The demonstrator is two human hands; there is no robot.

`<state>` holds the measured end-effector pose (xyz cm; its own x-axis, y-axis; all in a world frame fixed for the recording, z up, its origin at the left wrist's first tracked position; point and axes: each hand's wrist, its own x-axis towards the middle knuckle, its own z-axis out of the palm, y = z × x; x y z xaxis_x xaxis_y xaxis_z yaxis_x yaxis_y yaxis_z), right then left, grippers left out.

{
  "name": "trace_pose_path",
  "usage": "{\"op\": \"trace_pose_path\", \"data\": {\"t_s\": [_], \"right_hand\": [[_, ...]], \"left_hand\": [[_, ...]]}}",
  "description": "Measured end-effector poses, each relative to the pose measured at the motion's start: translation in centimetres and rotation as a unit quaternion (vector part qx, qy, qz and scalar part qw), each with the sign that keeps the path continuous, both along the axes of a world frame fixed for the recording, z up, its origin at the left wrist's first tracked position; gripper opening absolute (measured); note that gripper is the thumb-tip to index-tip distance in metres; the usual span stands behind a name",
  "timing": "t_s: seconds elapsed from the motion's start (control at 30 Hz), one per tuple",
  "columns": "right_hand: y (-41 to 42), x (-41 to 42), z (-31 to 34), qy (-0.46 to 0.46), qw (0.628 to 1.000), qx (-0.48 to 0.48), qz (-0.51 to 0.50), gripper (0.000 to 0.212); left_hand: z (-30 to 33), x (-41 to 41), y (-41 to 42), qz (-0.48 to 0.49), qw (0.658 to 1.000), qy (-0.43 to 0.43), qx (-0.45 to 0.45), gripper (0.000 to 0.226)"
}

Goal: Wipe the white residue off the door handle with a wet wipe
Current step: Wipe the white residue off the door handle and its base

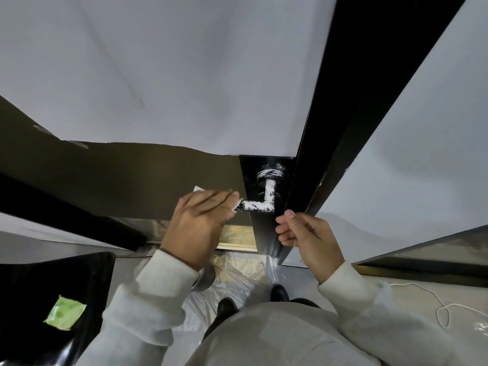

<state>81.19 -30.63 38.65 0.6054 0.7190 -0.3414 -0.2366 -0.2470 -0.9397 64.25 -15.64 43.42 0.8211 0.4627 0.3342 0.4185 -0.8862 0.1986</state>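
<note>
Door handle: the black lever handle (260, 204) sits on the dark strip of the door near its edge, level with your hands. Its horizontal bar and the stem back to the round rose are thick with white residue (270, 191), so almost nothing looks cleaned yet.

Wet wipe: your wipe (202, 189) is at the free tip of the lever. Only its white edges show past your fingers, so you seem to be starting at the tip to work inward toward the rose.

Left hand: your left hand (202, 220) holds the wipe, fingers laid nearly straight over it and pressed toward the lever's end. Whether the thumb pinches underneath, you cannot tell from here.

Right hand: your right hand (301, 231) has loosely curled fingers that grip nothing. It hovers just beside the door's edge (284, 228), below the handle, probably to steady the door while you rub.

Edges: the black door frame (351, 101) runs close on the right of the rose, so room there is tight. To the left of the lever the brown paper masking (126, 178) leaves open room for long strokes.

Around you: the green wipe packet (64, 313) lies on a black chair (31, 299) at your left, within reach for a fresh wipe. Plastic sheeting (237, 273) covers the floor by your shoes, and a white cord (443, 310) lies to your right.
</note>
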Motion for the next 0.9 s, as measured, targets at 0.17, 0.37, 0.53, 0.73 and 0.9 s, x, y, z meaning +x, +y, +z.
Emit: {"op": "trace_pose_path", "data": {"t_s": [0.17,0.37,0.53,0.73,0.9], "right_hand": [[1.3,-0.8,1.5,0.002,0.997,0.069,-0.020,0.027],[1.4,-0.8,1.4,-0.010,0.995,0.092,-0.032,0.024],[1.3,-0.5,1.4,-0.015,0.996,0.092,-0.012,0.028],[1.2,-0.3,1.5,-0.010,0.995,0.096,-0.006,0.027],[1.2,-0.2,1.3,0.005,0.995,0.096,-0.007,0.026]], "left_hand": [[0.1,1.1,2.5,-0.047,0.990,0.004,-0.130,0.029],[0.6,0.6,3.8,-0.026,0.971,-0.026,-0.235,0.021],[2.0,2.5,5.1,-0.002,0.960,0.075,-0.270,0.045],[3.5,4.8,5.6,-0.013,0.943,0.158,-0.292,0.050],[3.6,4.6,4.2,-0.070,0.967,0.110,-0.218,0.045]]}}
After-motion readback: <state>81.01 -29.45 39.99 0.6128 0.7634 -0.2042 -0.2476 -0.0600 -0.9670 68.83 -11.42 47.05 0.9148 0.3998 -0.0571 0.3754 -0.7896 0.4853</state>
